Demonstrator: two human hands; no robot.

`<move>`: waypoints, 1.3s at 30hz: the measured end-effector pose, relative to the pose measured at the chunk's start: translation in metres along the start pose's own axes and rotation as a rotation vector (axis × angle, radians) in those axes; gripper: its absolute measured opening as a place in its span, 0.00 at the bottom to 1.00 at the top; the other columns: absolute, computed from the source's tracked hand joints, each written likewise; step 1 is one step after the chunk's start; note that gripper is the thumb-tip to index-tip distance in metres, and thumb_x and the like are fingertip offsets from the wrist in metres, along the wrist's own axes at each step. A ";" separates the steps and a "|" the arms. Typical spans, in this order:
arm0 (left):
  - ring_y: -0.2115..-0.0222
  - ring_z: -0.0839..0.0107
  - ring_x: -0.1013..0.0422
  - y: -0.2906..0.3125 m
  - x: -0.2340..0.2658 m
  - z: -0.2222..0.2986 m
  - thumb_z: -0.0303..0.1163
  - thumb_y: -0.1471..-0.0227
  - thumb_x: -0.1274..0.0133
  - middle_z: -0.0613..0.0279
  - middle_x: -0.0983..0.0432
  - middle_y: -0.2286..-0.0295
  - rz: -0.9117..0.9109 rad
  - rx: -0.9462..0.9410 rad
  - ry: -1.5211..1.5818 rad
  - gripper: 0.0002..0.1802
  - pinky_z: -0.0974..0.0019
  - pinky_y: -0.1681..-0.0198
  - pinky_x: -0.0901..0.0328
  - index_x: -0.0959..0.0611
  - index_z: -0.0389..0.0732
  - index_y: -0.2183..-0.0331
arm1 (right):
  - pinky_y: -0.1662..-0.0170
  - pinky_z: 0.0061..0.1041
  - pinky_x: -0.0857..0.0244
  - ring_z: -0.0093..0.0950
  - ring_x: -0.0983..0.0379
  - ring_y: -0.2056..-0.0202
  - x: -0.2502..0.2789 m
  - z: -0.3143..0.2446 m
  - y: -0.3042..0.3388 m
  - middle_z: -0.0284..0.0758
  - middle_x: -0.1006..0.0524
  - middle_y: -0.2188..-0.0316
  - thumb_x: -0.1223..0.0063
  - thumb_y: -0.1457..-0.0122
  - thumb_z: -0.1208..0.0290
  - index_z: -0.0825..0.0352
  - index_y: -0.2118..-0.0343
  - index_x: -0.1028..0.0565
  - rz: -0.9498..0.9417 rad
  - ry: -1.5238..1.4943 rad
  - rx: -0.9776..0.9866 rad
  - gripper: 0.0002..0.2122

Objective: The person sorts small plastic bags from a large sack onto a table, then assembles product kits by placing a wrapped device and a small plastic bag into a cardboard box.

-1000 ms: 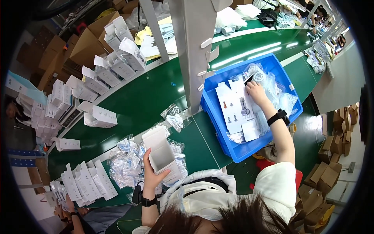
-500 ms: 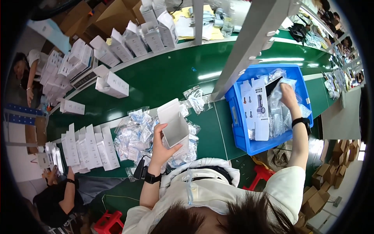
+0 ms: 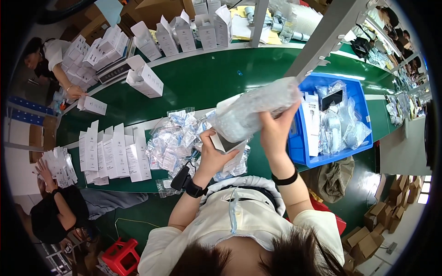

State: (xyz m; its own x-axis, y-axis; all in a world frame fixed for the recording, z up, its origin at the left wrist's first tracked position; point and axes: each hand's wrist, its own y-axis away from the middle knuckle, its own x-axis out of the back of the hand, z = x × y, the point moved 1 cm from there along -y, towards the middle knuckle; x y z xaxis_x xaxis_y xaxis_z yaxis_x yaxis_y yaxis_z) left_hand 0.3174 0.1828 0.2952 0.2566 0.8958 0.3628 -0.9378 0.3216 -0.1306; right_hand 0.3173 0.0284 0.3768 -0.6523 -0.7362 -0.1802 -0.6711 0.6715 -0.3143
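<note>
My left hand (image 3: 212, 158) grips an open white carton (image 3: 225, 144) in front of my body, thumb on the near side. Right above its mouth, a bundle in clear bubble wrap (image 3: 258, 108) is in my right hand (image 3: 278, 135), tilted, covering most of the carton. I cannot make out what is inside the wrap or whether its lower end has entered the carton. To the right stands a blue bin (image 3: 301, 149) with more wrapped bundles (image 3: 332, 129) and a flat white printed carton (image 3: 312, 126). Small clear bags (image 3: 172, 142) lie heaped beside my left hand.
Folded-open white cartons (image 3: 115, 154) stand in rows at the left, others (image 3: 184, 37) along the far ledge. A grey metal post (image 3: 322, 46) rises behind the bin. One co-worker's hand (image 3: 75, 92) touches a carton at far left; another co-worker (image 3: 60, 209) sits lower left.
My right hand has come out of the blue bin with the wrapped bundle and moved left over the carton. The far-left co-worker's hand has reached a carton.
</note>
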 end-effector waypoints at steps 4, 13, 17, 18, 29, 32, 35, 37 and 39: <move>0.59 0.56 0.37 0.006 0.009 -0.023 0.29 0.75 0.33 0.46 0.41 0.60 0.145 0.031 -0.010 0.43 0.61 0.59 0.40 0.47 0.39 0.62 | 0.55 0.23 0.44 0.25 0.40 0.57 -0.020 0.024 0.024 0.35 0.37 0.59 0.46 0.57 0.78 0.66 0.54 0.43 -0.233 0.093 0.042 0.26; 0.57 0.49 0.40 -0.002 0.034 -0.043 0.28 0.75 0.35 0.41 0.42 0.58 0.109 -0.117 -0.154 0.40 0.56 0.55 0.43 0.46 0.40 0.63 | 0.58 0.27 0.39 0.33 0.32 0.63 -0.016 0.009 -0.010 0.40 0.30 0.64 0.42 0.58 0.73 0.67 0.63 0.34 -0.715 0.428 -0.025 0.18; 0.57 0.46 0.41 -0.020 0.022 -0.020 0.26 0.74 0.36 0.39 0.42 0.57 0.164 -0.351 -0.408 0.39 0.54 0.54 0.44 0.45 0.41 0.63 | 0.58 0.28 0.40 0.35 0.33 0.62 -0.033 0.013 0.010 0.41 0.30 0.62 0.43 0.57 0.73 0.68 0.64 0.32 -0.657 0.696 -0.119 0.16; 0.57 0.46 0.41 -0.022 0.018 -0.020 0.26 0.74 0.36 0.39 0.42 0.57 0.164 -0.347 -0.409 0.39 0.54 0.54 0.44 0.45 0.41 0.63 | 0.57 0.28 0.40 0.35 0.33 0.61 -0.035 0.014 0.014 0.41 0.31 0.61 0.44 0.56 0.73 0.68 0.63 0.32 -0.662 0.801 -0.082 0.15; 0.57 0.49 0.41 -0.006 0.040 -0.061 0.24 0.72 0.38 0.44 0.41 0.59 0.178 -0.145 -0.124 0.33 0.57 0.55 0.44 0.42 0.40 0.65 | 0.57 0.35 0.42 0.41 0.40 0.57 0.030 0.214 -0.029 0.44 0.33 0.60 0.47 0.58 0.77 0.67 0.52 0.37 -0.424 1.298 0.002 0.25; 0.59 0.50 0.39 -0.009 0.049 -0.045 0.24 0.71 0.39 0.45 0.40 0.60 0.168 -0.122 -0.176 0.29 0.59 0.57 0.42 0.39 0.38 0.65 | 0.56 0.34 0.42 0.41 0.38 0.57 0.036 0.247 -0.033 0.45 0.34 0.58 0.48 0.58 0.79 0.66 0.49 0.42 -0.538 1.378 -0.098 0.29; 0.61 0.51 0.38 -0.013 0.057 -0.026 0.23 0.69 0.41 0.46 0.39 0.61 0.167 -0.103 -0.249 0.26 0.60 0.59 0.40 0.36 0.37 0.66 | 0.55 0.32 0.42 0.40 0.37 0.57 0.044 0.251 -0.034 0.45 0.34 0.57 0.49 0.58 0.81 0.66 0.48 0.44 -0.600 1.313 -0.138 0.30; 0.63 0.51 0.36 -0.016 0.057 -0.017 0.22 0.67 0.44 0.47 0.38 0.63 0.165 -0.105 -0.336 0.21 0.61 0.62 0.38 0.32 0.37 0.66 | 0.55 0.29 0.41 0.39 0.35 0.58 0.049 0.246 -0.032 0.44 0.34 0.56 0.49 0.58 0.82 0.67 0.49 0.42 -0.587 1.106 -0.126 0.29; 0.64 0.51 0.35 -0.016 0.060 -0.014 0.21 0.66 0.45 0.47 0.38 0.63 0.159 -0.083 -0.381 0.20 0.61 0.64 0.37 0.31 0.38 0.65 | 0.56 0.27 0.41 0.37 0.34 0.59 0.031 0.204 -0.030 0.42 0.33 0.57 0.49 0.58 0.83 0.67 0.51 0.40 -0.464 0.785 -0.120 0.27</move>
State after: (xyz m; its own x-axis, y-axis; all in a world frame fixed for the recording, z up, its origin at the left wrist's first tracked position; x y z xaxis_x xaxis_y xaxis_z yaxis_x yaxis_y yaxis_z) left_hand 0.3509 0.2355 0.3064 -0.0091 0.7638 0.6454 -0.9328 0.2260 -0.2807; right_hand 0.3890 -0.0313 0.1908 -0.3310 -0.6953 0.6379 -0.9288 0.3595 -0.0902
